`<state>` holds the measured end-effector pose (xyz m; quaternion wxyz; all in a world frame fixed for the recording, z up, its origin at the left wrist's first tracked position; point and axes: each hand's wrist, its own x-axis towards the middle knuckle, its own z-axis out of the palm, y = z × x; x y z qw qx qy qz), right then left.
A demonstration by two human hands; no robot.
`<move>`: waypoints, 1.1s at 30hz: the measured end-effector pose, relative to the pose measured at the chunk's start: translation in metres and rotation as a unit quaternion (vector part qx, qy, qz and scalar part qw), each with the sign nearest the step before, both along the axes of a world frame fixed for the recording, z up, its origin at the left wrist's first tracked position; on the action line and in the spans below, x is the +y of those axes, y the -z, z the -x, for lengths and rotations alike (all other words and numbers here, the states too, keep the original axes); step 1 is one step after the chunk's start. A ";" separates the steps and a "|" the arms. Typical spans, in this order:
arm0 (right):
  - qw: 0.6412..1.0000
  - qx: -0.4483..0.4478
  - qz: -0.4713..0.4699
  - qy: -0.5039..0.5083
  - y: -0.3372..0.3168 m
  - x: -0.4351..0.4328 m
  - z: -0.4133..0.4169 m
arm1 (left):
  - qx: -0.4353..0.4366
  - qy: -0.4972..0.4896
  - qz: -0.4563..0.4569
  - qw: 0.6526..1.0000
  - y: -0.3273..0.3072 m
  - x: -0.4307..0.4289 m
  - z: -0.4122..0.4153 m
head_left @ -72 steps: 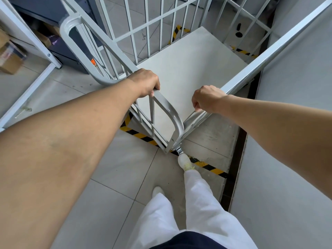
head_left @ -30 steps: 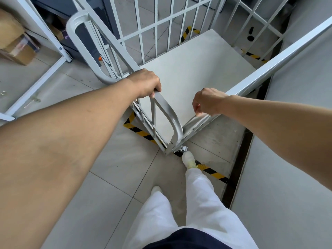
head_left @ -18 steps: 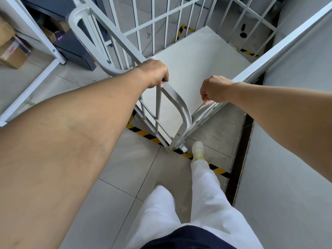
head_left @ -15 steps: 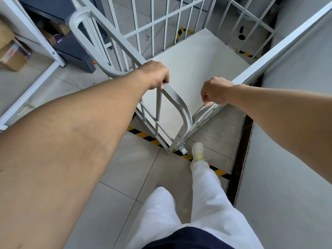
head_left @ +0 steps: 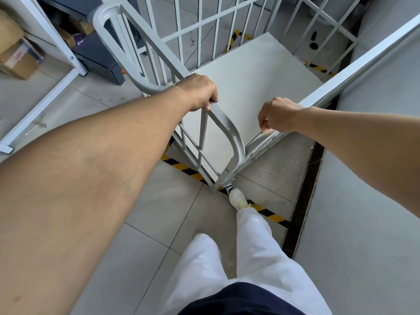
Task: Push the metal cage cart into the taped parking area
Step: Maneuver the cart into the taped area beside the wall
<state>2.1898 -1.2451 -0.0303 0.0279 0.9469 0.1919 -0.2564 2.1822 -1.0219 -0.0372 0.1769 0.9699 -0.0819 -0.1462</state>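
Head view: we look down along both bare arms at a metal cage cart (head_left: 247, 87).
Left hand (head_left: 200, 92): our grip is clenched on the curved top rail.
Right hand (head_left: 278, 118): fingers curled on the side rail.
Cart position: its near corner stands over the yellow-black floor tape (head_left: 181, 167), beside a grey wall (head_left: 363, 223).
Foot: our white shoe (head_left: 237, 198) touches the tape by the caster.
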 end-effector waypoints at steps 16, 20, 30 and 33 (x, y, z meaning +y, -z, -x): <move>1.000 -0.003 -0.019 -0.022 -0.001 -0.008 -0.002 | -0.019 0.057 -0.094 0.994 0.011 -0.002 -0.016; 1.000 -0.002 -0.027 -0.015 0.000 -0.010 -0.001 | -0.016 0.081 -0.129 0.988 0.013 -0.002 -0.017; 0.999 -0.013 -0.033 -0.005 0.006 -0.011 -0.003 | -0.035 0.122 -0.168 0.978 0.014 0.001 -0.022; 1.000 -0.015 -0.027 0.000 0.006 -0.010 -0.002 | -0.028 0.122 -0.171 0.977 0.014 0.001 -0.024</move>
